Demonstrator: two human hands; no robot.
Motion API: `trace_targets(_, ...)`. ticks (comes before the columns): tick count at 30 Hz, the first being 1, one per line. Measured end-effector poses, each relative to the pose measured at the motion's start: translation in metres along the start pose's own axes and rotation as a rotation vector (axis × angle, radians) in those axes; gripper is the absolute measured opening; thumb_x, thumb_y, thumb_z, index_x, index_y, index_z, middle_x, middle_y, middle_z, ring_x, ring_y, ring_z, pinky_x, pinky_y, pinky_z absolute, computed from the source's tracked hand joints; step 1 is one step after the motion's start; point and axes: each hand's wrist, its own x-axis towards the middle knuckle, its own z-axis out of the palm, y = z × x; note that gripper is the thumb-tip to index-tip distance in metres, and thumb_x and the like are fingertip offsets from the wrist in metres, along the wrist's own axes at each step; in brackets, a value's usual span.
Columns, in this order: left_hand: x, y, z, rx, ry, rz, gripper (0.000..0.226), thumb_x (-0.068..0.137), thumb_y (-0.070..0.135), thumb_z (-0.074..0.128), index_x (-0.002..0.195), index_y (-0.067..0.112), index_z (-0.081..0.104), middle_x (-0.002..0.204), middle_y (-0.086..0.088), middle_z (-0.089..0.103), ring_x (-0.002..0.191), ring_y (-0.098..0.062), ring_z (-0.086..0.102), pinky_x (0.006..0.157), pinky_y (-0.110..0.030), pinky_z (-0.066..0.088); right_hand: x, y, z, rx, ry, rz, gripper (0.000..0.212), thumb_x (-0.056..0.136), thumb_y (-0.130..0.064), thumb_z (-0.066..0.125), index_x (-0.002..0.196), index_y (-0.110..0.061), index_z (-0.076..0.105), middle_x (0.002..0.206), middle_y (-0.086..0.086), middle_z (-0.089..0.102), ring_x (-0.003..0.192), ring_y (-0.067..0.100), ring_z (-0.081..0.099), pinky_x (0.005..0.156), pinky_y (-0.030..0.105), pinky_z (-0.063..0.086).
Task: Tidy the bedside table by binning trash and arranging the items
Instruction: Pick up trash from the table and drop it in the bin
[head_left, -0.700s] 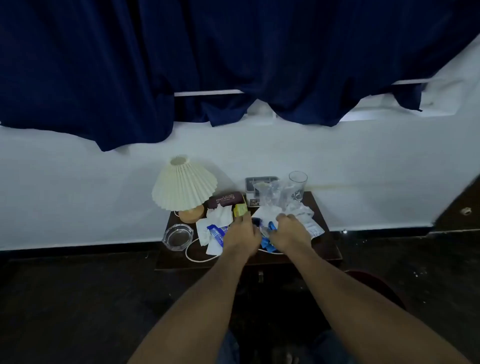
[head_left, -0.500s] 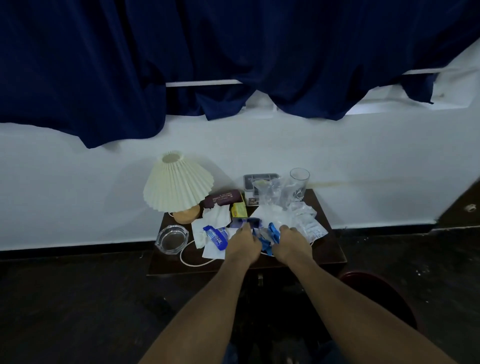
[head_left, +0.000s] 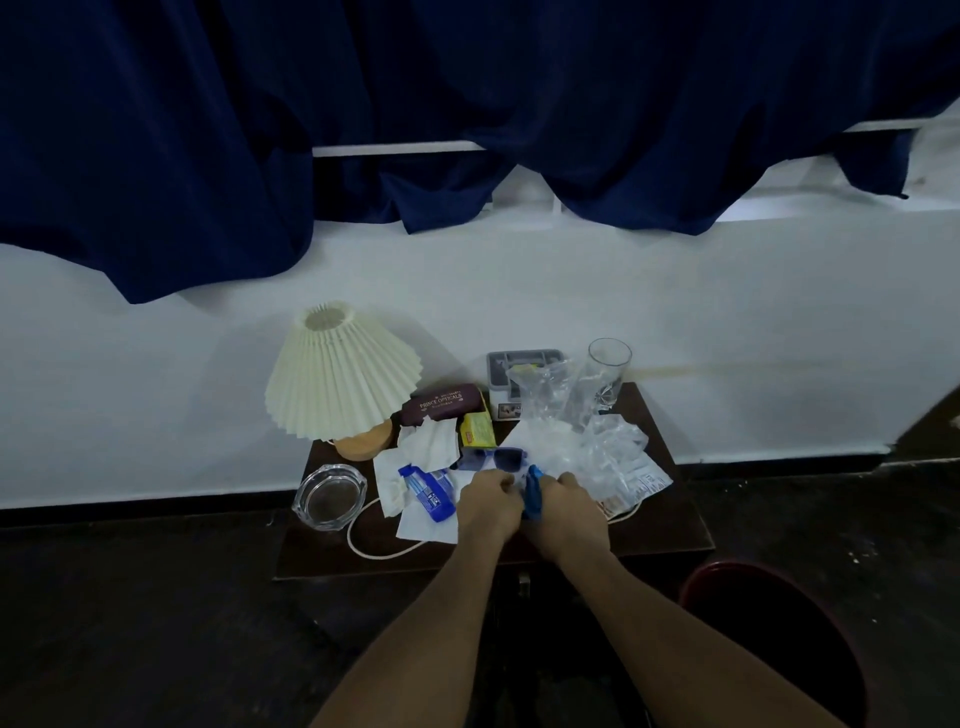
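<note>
A dark wooden bedside table (head_left: 670, 525) is littered with trash. My left hand (head_left: 488, 504) and my right hand (head_left: 569, 512) meet at the table's front middle, both closed on a crumpled blue wrapper (head_left: 533, 496). Just behind them lie blue sunglasses (head_left: 491, 458). Another blue wrapper (head_left: 428, 491) rests on white tissues (head_left: 428, 448) to the left. Clear plastic bags (head_left: 592, 452) pile up to the right. A dark red bin (head_left: 779, 639) stands on the floor at the lower right.
A pleated cream lamp (head_left: 340, 379) stands at the table's back left, its white cord (head_left: 363, 540) looping forward. A glass ashtray (head_left: 330, 496), maroon glasses case (head_left: 441, 408), yellow box (head_left: 478, 431), grey tray (head_left: 524, 364) and drinking glass (head_left: 605, 376) also stand there.
Both hands have drawn slightly toward the table's front edge and closed together on the blue wrapper, uncovering the sunglasses behind them. The view has tilted a little, showing more of the bin.
</note>
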Motion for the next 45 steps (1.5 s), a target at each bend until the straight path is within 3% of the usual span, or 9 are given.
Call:
trace_targets(6,-0.010,0.011,-0.011,-0.147,-0.024,0.056,0.029,0.096,0.016,0.054,0.113,0.019,0.076,0.111,0.002,0.076,0.099,-0.014,0.068,0.088,-0.032,0.055,-0.003,-0.006,-0.012,0.032,0.112,-0.007,0.029,0.092,-0.027,0.062,0.115,-0.009,0.062,0.115,0.011,0.061,0.105,0.029,0.063,0.081,0.037,0.051)
trace_targets(14,-0.033,0.033,-0.032,-0.244,0.129,0.042,0.038,0.093,0.024,0.056,0.130,0.020,0.063,0.127,-0.003,0.064,0.110,-0.020,0.061,0.092,-0.038,0.052,-0.015,-0.004,-0.050,0.225,0.220,-0.017,0.019,0.090,-0.024,0.060,0.097,-0.008,0.065,0.098,0.010,0.066,0.092,0.030,0.064,0.073,0.035,0.049)
trace_targets(20,-0.051,0.067,-0.027,-0.415,-0.008,-0.037,0.039,0.093,0.015,0.046,0.129,0.015,0.058,0.123,-0.012,0.064,0.106,-0.029,0.061,0.087,-0.042,0.054,-0.029,0.024,-0.094,0.379,0.284,0.035,0.013,0.088,-0.027,0.063,0.081,-0.016,0.062,0.079,0.004,0.065,0.077,0.026,0.063,0.061,0.029,0.040)
trace_targets(24,-0.062,0.096,0.000,-0.482,-0.132,-0.022,0.043,0.092,0.013,0.043,0.133,0.016,0.056,0.128,-0.014,0.061,0.103,-0.029,0.063,0.080,-0.041,0.056,-0.043,0.060,-0.120,0.342,0.368,0.154,0.017,0.086,-0.029,0.062,0.083,-0.013,0.064,0.083,0.007,0.066,0.079,0.030,0.063,0.065,0.031,0.045)
trace_targets(28,-0.070,0.116,0.031,-0.423,-0.202,-0.021,0.055,0.091,0.022,0.047,0.146,0.021,0.045,0.142,-0.010,0.052,0.119,-0.034,0.056,0.102,-0.049,0.050,-0.056,0.118,-0.134,0.238,0.385,0.344,0.026,0.089,-0.031,0.061,0.099,-0.008,0.068,0.102,0.013,0.067,0.095,0.036,0.065,0.074,0.036,0.049)
trace_targets(33,-0.074,0.122,0.059,-0.335,-0.222,-0.006,0.073,0.073,0.033,0.045,0.145,0.022,0.045,0.140,-0.010,0.055,0.122,-0.036,0.057,0.105,-0.052,0.048,-0.073,0.198,-0.126,0.219,0.310,0.583,0.037,0.091,-0.039,0.062,0.109,-0.007,0.069,0.112,0.015,0.067,0.100,0.035,0.065,0.077,0.034,0.047)
trace_targets(36,-0.074,0.124,0.069,-0.316,-0.208,0.003,0.071,0.075,0.033,0.045,0.145,0.022,0.045,0.140,-0.006,0.055,0.120,-0.032,0.058,0.104,-0.048,0.049,-0.079,0.228,-0.114,0.220,0.256,0.649,0.040,0.090,-0.040,0.067,0.110,-0.006,0.068,0.109,0.015,0.065,0.090,0.030,0.062,0.072,0.034,0.048)
trace_targets(40,-0.073,0.128,0.072,-0.281,-0.170,0.031,0.058,0.088,0.028,0.049,0.146,0.020,0.045,0.142,-0.004,0.055,0.124,-0.029,0.055,0.108,-0.044,0.044,-0.085,0.239,-0.101,0.209,0.221,0.724,0.045,0.087,-0.036,0.071,0.120,-0.005,0.064,0.127,0.018,0.055,0.106,0.037,0.062,0.084,0.041,0.051)
trace_targets(45,-0.063,0.121,0.067,-0.222,-0.070,0.039,0.046,0.096,0.023,0.048,0.142,0.019,0.049,0.138,-0.002,0.060,0.125,-0.027,0.055,0.106,-0.037,0.042,-0.076,0.222,-0.100,0.191,0.240,0.632,0.038,0.091,-0.031,0.067,0.122,-0.010,0.064,0.130,0.015,0.055,0.111,0.035,0.060,0.080,0.036,0.043)
